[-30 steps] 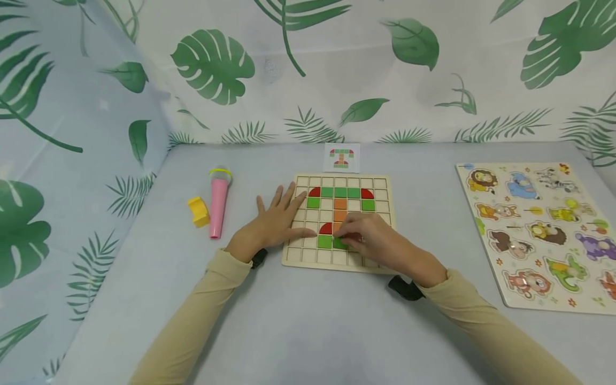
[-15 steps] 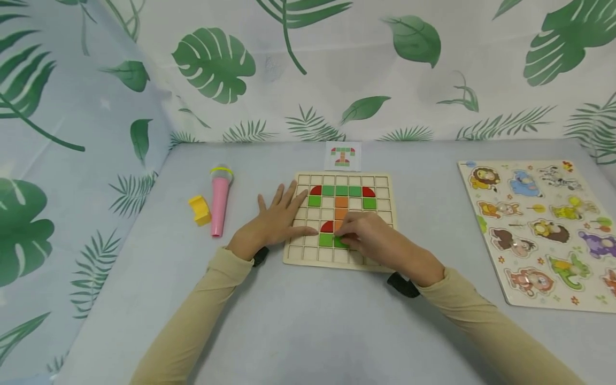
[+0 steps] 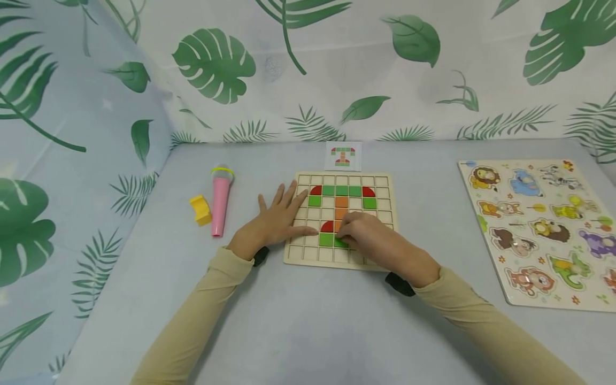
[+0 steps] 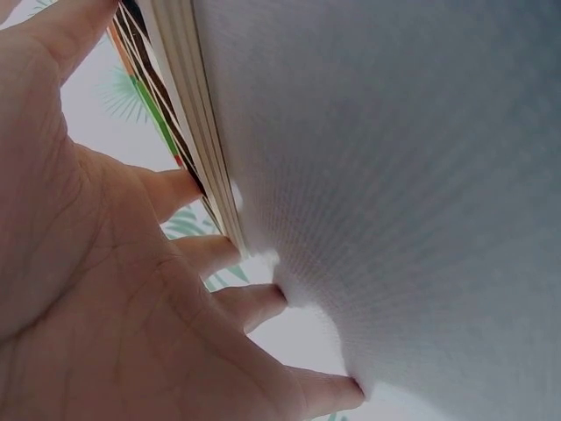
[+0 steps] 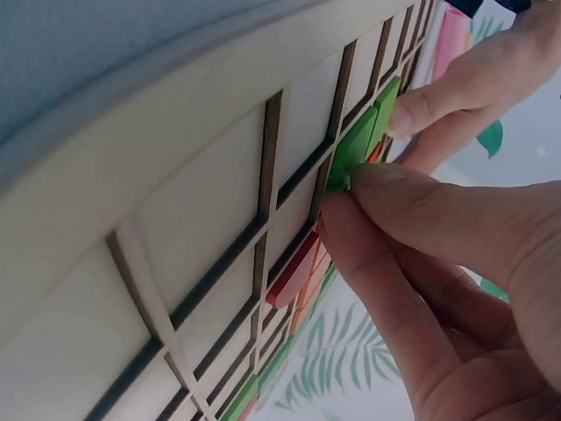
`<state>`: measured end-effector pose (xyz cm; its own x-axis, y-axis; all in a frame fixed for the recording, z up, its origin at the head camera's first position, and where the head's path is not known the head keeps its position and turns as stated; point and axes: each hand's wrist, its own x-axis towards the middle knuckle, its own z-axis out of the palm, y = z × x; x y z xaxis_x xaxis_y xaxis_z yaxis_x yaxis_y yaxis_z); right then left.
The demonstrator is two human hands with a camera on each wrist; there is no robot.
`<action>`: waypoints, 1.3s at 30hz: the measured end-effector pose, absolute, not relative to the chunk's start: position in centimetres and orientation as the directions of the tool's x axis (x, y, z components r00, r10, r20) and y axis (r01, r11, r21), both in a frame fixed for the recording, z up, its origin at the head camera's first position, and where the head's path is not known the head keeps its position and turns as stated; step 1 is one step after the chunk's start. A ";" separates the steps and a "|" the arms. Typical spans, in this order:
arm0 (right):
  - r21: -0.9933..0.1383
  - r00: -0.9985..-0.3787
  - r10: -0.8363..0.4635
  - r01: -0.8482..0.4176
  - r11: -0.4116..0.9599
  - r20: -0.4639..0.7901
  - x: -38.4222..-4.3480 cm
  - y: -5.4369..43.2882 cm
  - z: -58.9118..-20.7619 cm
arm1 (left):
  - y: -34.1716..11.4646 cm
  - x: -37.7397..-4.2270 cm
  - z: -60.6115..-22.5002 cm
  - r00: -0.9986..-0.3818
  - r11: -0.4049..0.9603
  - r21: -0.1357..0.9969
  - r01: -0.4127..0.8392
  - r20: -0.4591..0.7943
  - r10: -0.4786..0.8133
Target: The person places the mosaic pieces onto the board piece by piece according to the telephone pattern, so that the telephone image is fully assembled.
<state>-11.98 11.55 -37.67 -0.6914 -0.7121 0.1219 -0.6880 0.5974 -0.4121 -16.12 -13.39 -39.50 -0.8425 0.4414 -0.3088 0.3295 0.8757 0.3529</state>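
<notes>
A wooden grid board (image 3: pixel 308 255) lies in the middle of the table, with red, green and orange tiles set in its cells. My left hand (image 3: pixel 271 222) rests spread over the board's left edge; the left wrist view shows its fingers straight, some at the board's side and others on the cloth. My right hand (image 3: pixel 372 238) pinches a green square tile (image 5: pixel 354 151) between thumb and index finger at a cell in the lower part. Beside that tile sit another green tile (image 3: pixel 326 239) and a red quarter-round tile (image 3: pixel 328 227). A further red tile (image 5: pixel 294 272) shows in the right wrist view.
Behind the board stands a small pattern card (image 3: pixel 343 156). Left of the hands lie a pink toy microphone (image 3: pixel 220 206) and a yellow block (image 3: pixel 200 210). An animal puzzle board (image 3: pixel 544 235) lies at the right. Leaf-printed cloth walls (image 3: pixel 313 85) close off the back and left.
My right hand stays at the same cell, its wrist and forearm shifted slightly left. My left hand keeps its place on the board.
</notes>
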 end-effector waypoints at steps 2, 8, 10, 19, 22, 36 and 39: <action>-0.402 -0.696 -0.709 -0.684 0.608 0.112 -11.9 11.5 -37.7 | -13.4 -16.1 -39.5 -0.843 0.877 0.349 0.330 -0.309 0.441; -0.412 -0.700 -0.705 -0.680 0.607 0.116 -11.8 11.5 -37.8 | -13.5 -16.1 -39.4 -0.841 0.871 0.365 0.329 -0.307 0.446; -0.423 -0.693 -0.710 -0.685 0.593 0.128 -11.8 11.6 -37.8 | -13.5 -16.1 -39.4 -0.841 0.870 0.365 0.330 -0.304 0.447; -0.569 -0.648 -0.759 -0.645 0.510 0.054 -11.8 13.8 -37.0 | -13.4 -16.3 -39.7 -0.844 0.879 0.348 0.325 -0.314 0.436; -0.587 -0.635 -0.772 -0.633 0.505 0.020 -11.6 15.4 -36.1 | -13.4 -16.3 -39.7 -0.843 0.880 0.345 0.326 -0.316 0.436; -0.616 -0.597 -0.765 -0.514 0.596 -0.241 -11.5 24.1 -35.5 | -13.6 -16.2 -39.5 -0.847 0.878 0.349 0.327 -0.304 0.436; -0.648 -0.572 -0.765 -0.468 0.600 -0.295 -11.3 24.9 -36.2 | -13.5 -16.2 -39.4 -0.843 0.875 0.358 0.325 -0.310 0.440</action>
<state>-11.27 24.86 -36.19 -0.5720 -0.7653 -0.2952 -0.4684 0.6002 -0.6483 -16.18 -13.52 -39.40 -0.8429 0.4397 -0.3101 0.3252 0.8755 0.3575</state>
